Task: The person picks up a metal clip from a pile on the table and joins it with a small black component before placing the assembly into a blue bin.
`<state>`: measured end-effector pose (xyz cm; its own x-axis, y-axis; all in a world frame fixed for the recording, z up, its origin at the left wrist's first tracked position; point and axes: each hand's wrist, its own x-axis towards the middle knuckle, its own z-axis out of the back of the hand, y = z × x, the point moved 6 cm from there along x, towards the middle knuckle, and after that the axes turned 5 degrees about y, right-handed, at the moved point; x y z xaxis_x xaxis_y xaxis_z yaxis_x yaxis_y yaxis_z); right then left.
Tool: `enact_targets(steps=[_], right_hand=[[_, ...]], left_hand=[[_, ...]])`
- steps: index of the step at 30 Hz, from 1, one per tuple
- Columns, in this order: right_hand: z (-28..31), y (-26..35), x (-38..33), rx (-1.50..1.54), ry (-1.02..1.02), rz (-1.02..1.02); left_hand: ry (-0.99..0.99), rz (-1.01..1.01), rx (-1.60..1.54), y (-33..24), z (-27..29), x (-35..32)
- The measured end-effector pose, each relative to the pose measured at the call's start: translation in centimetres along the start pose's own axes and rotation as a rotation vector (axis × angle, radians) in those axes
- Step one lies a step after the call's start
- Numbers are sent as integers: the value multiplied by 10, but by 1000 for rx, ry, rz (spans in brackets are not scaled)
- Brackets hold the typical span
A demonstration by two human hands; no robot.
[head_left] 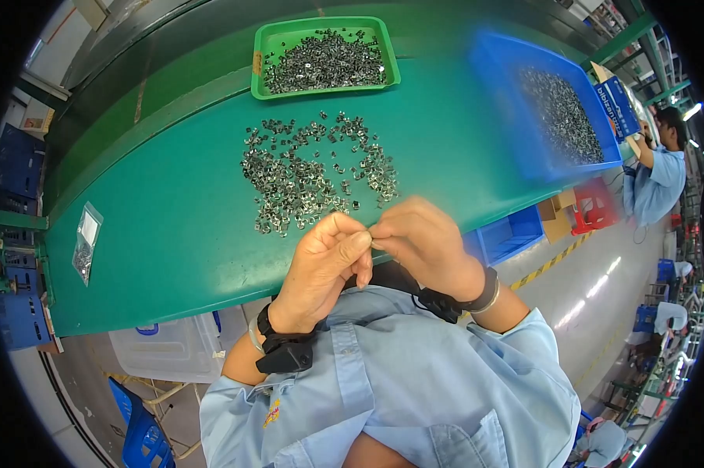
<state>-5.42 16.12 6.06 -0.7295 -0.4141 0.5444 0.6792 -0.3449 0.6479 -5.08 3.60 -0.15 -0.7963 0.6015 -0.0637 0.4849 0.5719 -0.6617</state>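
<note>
My left hand (324,261) and my right hand (428,240) meet fingertip to fingertip over the near edge of the green table. Both are closed in a pinch, and whatever sits between the fingertips is too small and covered to make out. Just beyond them, small dark and silvery metal parts (293,183) lie spread in a loose heap on the tabletop. Farther back stands a green tray (260,82) holding many more such parts.
A blue bin (508,101) with small metal parts stands at the right of the green table (164,210). At the left lies a clear bag (86,242) of small pieces. Below are a clear plastic box (168,351) and an open blue crate (514,234). A person (657,175) works at far right.
</note>
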Motion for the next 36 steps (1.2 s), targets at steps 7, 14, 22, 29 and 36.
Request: enact_targets(steps=[7,14,22,29,36], right_hand=[[1,0,-2,99,-26,-38],[-4,-2,-2,187,9,-66],[-8,-11,-6,213,23,-108],[-9,-18,-8,272,13,-126],[-7,-21,4,247,45,-128]], left_hand=[[-2,1,-153,0,-9,-1],[91,9,-286,6,-8,0],[17,23,11,-1,-5,0],[-28,27,-91,0,-6,0],[-58,5,-9,-4,-2,2]])
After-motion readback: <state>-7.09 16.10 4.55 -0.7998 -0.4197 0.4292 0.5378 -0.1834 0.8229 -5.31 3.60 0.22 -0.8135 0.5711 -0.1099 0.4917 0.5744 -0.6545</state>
